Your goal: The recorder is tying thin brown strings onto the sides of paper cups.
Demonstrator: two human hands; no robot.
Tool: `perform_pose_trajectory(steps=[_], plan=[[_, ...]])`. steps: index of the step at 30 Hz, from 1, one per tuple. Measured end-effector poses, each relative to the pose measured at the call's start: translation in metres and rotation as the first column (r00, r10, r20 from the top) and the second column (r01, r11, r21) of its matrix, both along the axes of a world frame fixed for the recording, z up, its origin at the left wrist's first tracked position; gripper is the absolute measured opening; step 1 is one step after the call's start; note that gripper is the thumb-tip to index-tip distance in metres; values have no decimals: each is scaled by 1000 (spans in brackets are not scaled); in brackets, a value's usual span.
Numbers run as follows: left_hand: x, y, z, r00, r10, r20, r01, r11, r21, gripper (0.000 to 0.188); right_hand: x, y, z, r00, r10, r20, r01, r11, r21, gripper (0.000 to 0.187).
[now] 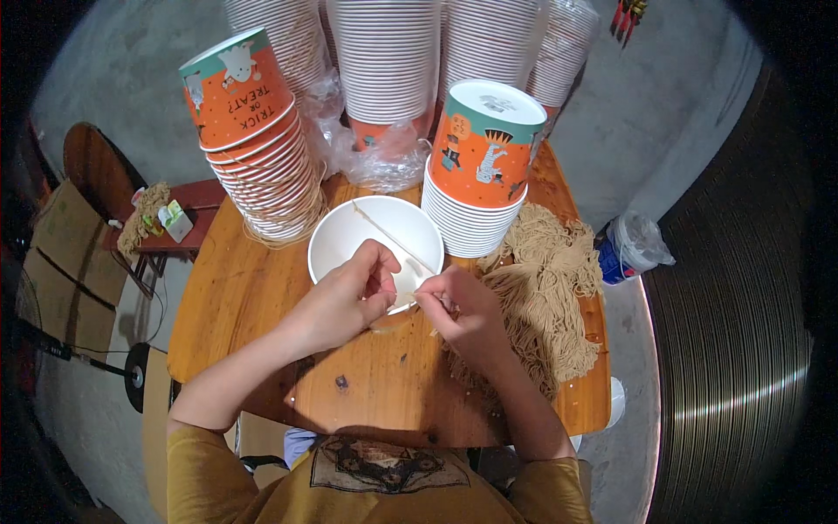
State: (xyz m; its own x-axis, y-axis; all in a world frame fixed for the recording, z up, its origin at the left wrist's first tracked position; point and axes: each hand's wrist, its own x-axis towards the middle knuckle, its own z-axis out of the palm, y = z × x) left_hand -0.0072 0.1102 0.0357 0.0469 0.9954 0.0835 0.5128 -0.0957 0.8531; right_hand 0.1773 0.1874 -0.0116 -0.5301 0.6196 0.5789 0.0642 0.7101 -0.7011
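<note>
Nearest us, a mustard shirt (236,485) at the wooden counter (367,393). Left hand (347,293) has fingers curled over the near side of a white open-topped tub (340,231); right hand (467,313) has fingertips bunched by its near-right rim. We can't tell whether either grips anything; fingertips too small. The tub sits mid-counter, a thin tan cord (384,227) slanting across its opening. Right: heaped tan yarn (550,297). Beyond, we see two upside-down stacks of orange-green tubs, the right stack (480,166) and cord-looped left stack (253,148), then crumpled plastic (380,162), wrapped stacks (388,61), grey wall (105,79).
</note>
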Motion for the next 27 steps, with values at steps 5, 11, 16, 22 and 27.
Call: perform_pose_trajectory(steps=[5,11,16,22,27], plan=[[2,-1,2,1000,-10,24,9,1000,14,25,-3,-4,8,1000,-12,23,8,991,130,21],[3,-2,4,998,14,55,-13,1000,-18,26,-9,-5,7,999,-30,35,19,955,295,24],[4,-2,3,1000,17,9,-17,1000,5,26,-12,-3,6,1000,-13,-8,15,958,286,19],[6,-3,5,1000,26,-9,-25,999,19,24,-6,-5,10,995,-30,100,3,965,261,26],[6,-3,3,999,19,-32,-18,998,55,21,-5,-5,9,994,-98,54,78,953,292,22]])
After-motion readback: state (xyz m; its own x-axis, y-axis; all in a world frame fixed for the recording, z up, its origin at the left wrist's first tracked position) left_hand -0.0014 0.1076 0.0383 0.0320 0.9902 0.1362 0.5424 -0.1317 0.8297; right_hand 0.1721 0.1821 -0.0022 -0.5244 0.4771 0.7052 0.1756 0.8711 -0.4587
